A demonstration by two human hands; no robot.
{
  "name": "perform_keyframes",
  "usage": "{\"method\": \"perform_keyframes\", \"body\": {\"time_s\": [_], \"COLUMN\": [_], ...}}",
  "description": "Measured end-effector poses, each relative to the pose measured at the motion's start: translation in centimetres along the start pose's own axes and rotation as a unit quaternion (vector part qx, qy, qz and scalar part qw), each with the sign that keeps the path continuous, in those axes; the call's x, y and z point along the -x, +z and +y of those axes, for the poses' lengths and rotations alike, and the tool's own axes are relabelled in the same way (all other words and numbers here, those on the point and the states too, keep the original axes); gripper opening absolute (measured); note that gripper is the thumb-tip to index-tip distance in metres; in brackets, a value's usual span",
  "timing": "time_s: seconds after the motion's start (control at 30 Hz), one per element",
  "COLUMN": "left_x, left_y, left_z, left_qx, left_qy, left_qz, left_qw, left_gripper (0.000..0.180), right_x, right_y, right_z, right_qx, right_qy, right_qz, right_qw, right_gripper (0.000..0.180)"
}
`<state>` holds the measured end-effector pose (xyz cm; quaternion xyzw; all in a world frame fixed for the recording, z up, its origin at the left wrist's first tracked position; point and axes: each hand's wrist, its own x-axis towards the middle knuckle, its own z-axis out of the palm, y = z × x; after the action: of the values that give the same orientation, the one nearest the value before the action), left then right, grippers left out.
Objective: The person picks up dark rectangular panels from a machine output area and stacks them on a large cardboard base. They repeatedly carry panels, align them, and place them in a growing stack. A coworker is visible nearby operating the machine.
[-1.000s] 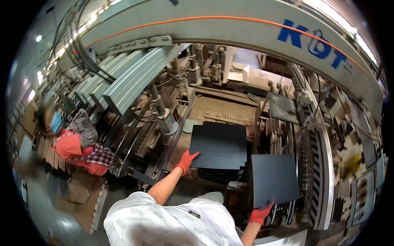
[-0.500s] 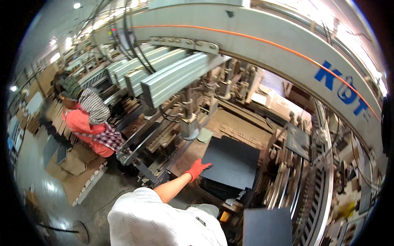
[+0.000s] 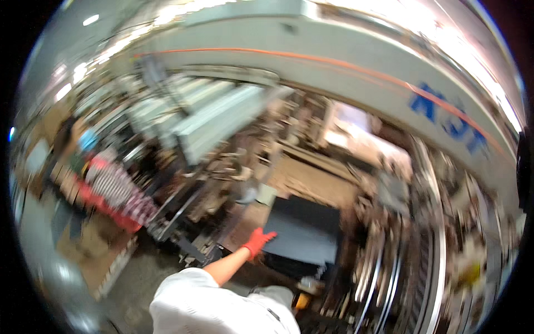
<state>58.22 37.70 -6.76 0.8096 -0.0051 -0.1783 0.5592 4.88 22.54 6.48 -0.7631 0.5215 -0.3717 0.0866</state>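
My left hand (image 3: 258, 243), in a red glove, reaches out to the left edge of a stack of dark flat panels (image 3: 303, 231). Its fingers look stretched out and apart, resting at or just beside the stack's edge; blur hides whether they touch it. I see nothing held in that glove. The stack lies on the machine bed, its top sheet smooth and dark grey. Beyond its far left corner is a small pale green piece (image 3: 266, 194). My right hand is out of the picture.
A large grey machine beam (image 3: 345, 67) with an orange cable spans overhead. Pale metal bars (image 3: 217, 122) jut out at the left. Rails (image 3: 384, 278) run along the right. Further left, a co-worker in red and checked clothing (image 3: 111, 189) stands by brown boards (image 3: 94, 245).
The view has swung and blurred, shifting the scene slightly left. A dark panel at the lower right has gone from view. My left hand stays by the stack's edge. The co-worker's posture has changed.
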Motion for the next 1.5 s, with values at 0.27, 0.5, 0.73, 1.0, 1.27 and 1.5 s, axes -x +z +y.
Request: {"method": "perform_keyframes", "body": {"time_s": [0.27, 0.5, 0.73, 1.0, 1.27, 1.5], "left_x": [0.0, -5.7, -5.8, 2.6, 9.2, 8.8], "left_y": [-1.0, -0.2, -3.0, -2.1, 13.3, 31.3], "left_z": [-0.1, -4.2, -5.9, 4.9, 12.1, 8.7], "left_qx": [0.243, 0.098, 0.035, 0.159, 0.276, 0.179], "left_qy": [-0.064, 0.046, 0.04, 0.012, -0.067, 0.014], "left_qz": [-0.137, -0.159, -0.026, -0.114, -0.273, -0.183], "left_qw": [0.958, 0.981, 0.998, 0.981, 0.919, 0.967], "left_gripper": [0.045, 0.048, 0.039, 0.039, 0.03, 0.055], "right_x": [17.4, 10.5, 7.9, 5.0, 2.7, 1.6], "right_y": [-9.8, -6.7, -6.8, -6.2, 2.5, 2.3], "right_z": [18.5, 17.4, 17.8, 18.4, 22.5, 21.4], "right_qx": [-0.425, -0.028, 0.108, 0.344, 0.476, 0.442], "right_qy": [0.488, 0.494, 0.474, 0.462, 0.278, 0.28], "right_qz": [0.128, 0.161, 0.109, -0.053, 0.14, 0.138], "right_qw": [0.751, 0.854, 0.867, 0.816, 0.822, 0.841], "right_gripper": [0.046, 0.052, 0.063, 0.065, 0.049, 0.043]}}
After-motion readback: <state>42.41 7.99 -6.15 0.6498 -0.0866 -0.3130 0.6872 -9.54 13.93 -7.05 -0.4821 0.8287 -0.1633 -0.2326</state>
